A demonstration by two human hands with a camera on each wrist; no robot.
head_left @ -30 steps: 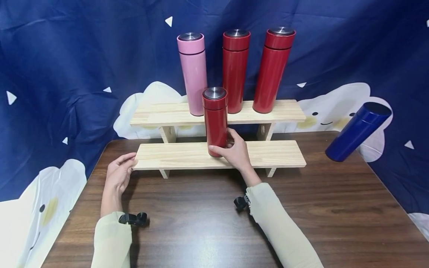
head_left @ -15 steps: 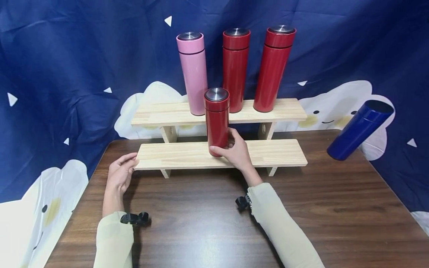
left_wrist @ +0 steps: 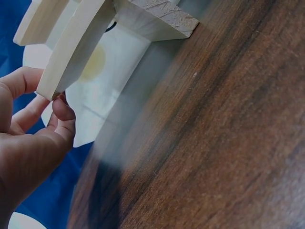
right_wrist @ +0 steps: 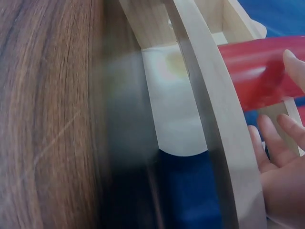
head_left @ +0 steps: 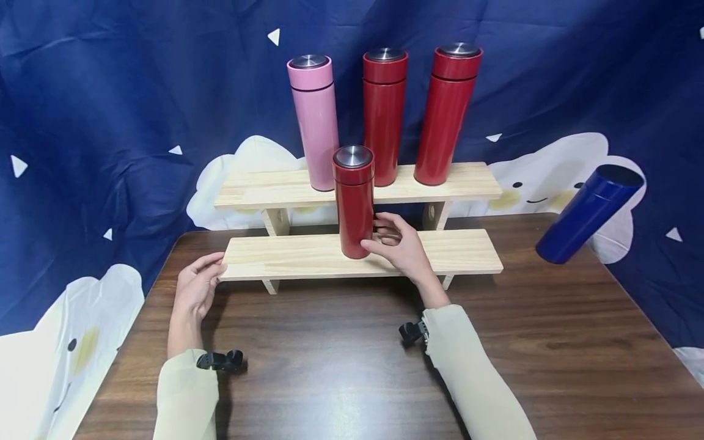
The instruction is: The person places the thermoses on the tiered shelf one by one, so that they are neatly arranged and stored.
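Observation:
A short red thermos bottle (head_left: 354,211) with a silver lid stands upright on the lower shelf of a two-step wooden display stand (head_left: 286,256). Close on its right is my right hand (head_left: 404,247), the thumb tip at the bottle's edge and the fingers spread loosely. In the right wrist view, the fingers (right_wrist: 271,138) are apart from the red bottle (right_wrist: 259,71); whether the thumb touches it I cannot tell. My left hand (head_left: 196,285) pinches the left end of the lower shelf, seen as the board's corner (left_wrist: 52,88) in the left wrist view.
On the upper shelf stand a taller pink bottle (head_left: 315,128) and two taller red bottles, the middle one (head_left: 385,122) and the right one (head_left: 448,122). A blue bottle (head_left: 588,214) stands on the brown table (head_left: 308,366) at the right. A blue cloud-patterned cloth (head_left: 137,91) hangs behind.
My right hand has loosened its grip on the short red bottle and drawn back slightly to the right. That bottle stays upright on the lower shelf. The left hand keeps its place.

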